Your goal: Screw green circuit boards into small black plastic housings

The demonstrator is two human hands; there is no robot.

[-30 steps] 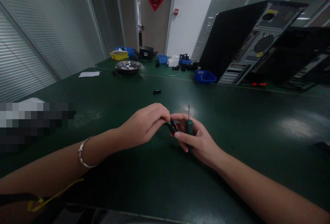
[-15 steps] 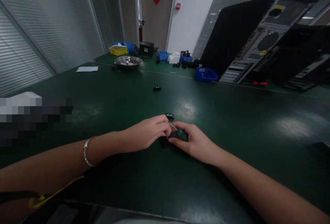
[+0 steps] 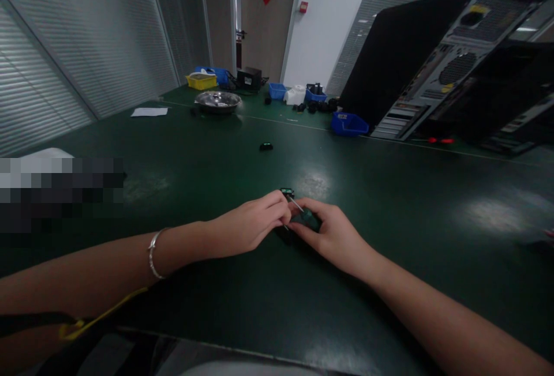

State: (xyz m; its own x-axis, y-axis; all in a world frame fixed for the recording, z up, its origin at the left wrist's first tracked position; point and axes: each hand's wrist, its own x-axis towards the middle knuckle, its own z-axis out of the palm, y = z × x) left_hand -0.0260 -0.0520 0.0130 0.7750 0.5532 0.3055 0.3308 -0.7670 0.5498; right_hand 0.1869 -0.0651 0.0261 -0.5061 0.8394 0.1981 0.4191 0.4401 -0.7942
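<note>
My left hand [image 3: 264, 217] is closed, its fingertips pinched at a thin metal rod [image 3: 296, 203] that slants down to the right. A second short metal tip shows just below those fingers; whether both belong to one tool I cannot tell. Between the thumb and fingers of my right hand [image 3: 329, 227] sits a small dark green piece [image 3: 310, 221], which the rod meets. The fingertips of both hands are almost touching. A small black part with a green face [image 3: 286, 191] lies on the table just beyond them. Something dark under the hands is mostly hidden.
Farther out on the green table [image 3: 208, 162] lies another small black part [image 3: 266, 146]. A metal bowl [image 3: 217, 102], a yellow bin [image 3: 201, 81], a blue bin [image 3: 350, 124] and a white paper [image 3: 149, 112] stand toward the back. A computer case [image 3: 407, 64] rises at the right.
The view has shifted slightly, so things sit a little differently in the picture. Both hands keep the same hold, with the left fingers slightly nearer the green piece.
</note>
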